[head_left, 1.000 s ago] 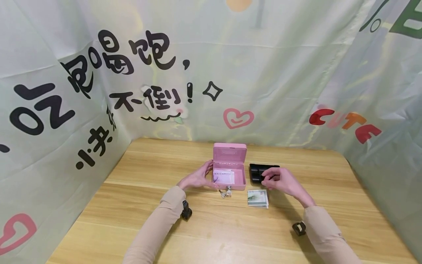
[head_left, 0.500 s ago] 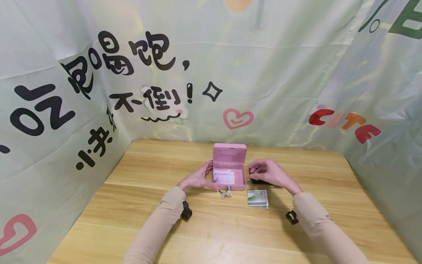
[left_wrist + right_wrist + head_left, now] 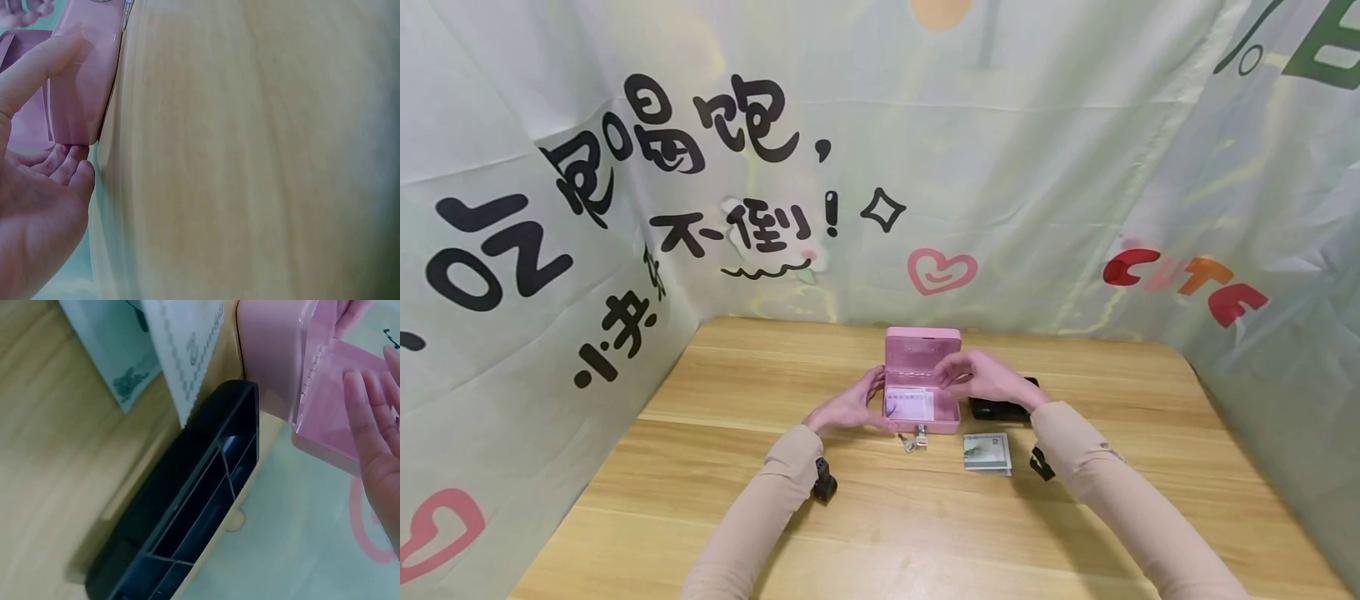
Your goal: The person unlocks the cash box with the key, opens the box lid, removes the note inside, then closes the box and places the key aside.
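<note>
A pink cash box (image 3: pixel 891 350) stands on the table with its lid up, and pale purple banknotes (image 3: pixel 910 406) lie inside. My left hand (image 3: pixel 847 406) holds the box's left end; in the left wrist view its thumb (image 3: pixel 40 69) lies along the front, the fingers at the side. Keys (image 3: pixel 921 437) hang at the box's front. Over the box's right part hovers my right hand (image 3: pixel 981 377), thumb and fingers apart, with nothing visible between them. Beneath its wrist is a black compartment tray (image 3: pixel 187 512). A folded greenish banknote (image 3: pixel 987 452) lies in front of the tray.
The wooden table (image 3: pixel 880 525) extends in front of the box and to both sides. A printed cloth wall (image 3: pixel 1037 208) rises behind and beside the table.
My right hand has moved left from above the black tray to above the open cash box. The left hand has stayed at the box.
</note>
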A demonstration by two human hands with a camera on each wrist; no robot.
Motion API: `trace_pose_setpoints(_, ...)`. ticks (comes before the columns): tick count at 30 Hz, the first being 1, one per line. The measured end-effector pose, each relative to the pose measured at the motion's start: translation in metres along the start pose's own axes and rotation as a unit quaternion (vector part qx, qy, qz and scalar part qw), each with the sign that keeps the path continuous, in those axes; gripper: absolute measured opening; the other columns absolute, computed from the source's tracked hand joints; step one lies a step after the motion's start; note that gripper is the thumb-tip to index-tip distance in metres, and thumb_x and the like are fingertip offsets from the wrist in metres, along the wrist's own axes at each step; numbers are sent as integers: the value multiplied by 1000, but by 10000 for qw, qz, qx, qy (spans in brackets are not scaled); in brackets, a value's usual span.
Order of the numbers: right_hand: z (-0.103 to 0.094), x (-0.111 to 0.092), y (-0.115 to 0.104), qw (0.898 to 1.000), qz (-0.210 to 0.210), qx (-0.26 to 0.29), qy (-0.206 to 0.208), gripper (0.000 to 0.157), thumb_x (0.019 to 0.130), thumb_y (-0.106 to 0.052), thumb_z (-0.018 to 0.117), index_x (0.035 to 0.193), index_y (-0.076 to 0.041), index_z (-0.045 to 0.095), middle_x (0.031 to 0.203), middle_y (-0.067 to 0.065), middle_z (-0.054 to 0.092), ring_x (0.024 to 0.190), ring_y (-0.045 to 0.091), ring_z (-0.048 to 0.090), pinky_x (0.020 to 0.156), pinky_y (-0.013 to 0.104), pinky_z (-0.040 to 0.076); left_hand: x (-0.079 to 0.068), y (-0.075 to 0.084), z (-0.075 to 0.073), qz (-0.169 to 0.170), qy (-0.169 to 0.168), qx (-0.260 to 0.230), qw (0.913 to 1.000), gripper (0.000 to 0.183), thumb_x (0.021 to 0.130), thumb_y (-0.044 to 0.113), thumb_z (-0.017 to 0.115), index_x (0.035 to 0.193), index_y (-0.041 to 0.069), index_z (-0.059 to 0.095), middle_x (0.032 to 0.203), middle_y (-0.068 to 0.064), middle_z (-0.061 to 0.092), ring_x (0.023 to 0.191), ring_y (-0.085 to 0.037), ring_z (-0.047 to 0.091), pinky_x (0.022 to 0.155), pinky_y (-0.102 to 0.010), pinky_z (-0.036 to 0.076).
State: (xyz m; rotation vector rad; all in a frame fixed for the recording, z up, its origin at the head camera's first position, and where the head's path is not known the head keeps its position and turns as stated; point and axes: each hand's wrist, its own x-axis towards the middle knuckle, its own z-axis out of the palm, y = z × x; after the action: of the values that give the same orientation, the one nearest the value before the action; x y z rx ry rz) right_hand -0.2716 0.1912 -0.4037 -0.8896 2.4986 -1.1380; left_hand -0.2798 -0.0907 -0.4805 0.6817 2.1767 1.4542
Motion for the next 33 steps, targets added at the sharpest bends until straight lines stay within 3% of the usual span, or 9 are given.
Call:
trace_pose_setpoints(8,5,24,8,9993,58,167,-325,30,88,4,71,117,10,66,115,28,70,109,39,69,98,44,60,-1,1,-1,-35,-12,51,10000,118,72,4,85,161,3,7,167,-21,19,155,-39,21,130,-54,17)
trace_pose_setpoints(14,9,33,16,9975,161,366,-590,30,88,10,67,117,13,64,115,30,69,111,41,68,96,42,61,0,1,-1,-11,-29,22,10000,116,73,4,85,161,5,9,166,-20,23,154,-37,24,130,-55,18)
trace_pose_setpoints(22,13,43,16,9964,238,209,-782,29,87,10,67,116,12,64,118,29,69,114,41,67,97,40,61,-1,2,-1,-103,4,196,9998,116,74,8,86,161,7,9,166,-22,24,154,-38,24,128,-58,20)
trace_pose_setpoints(33,19,50,18,9957,94,62,-917,28,84,13,68,112,13,66,108,27,72,100,33,71,92,41,62,-3,2,-1,-159,43,304,9994,116,75,11,86,161,7,9,166,-22,23,154,-38,24,128,-59,21)
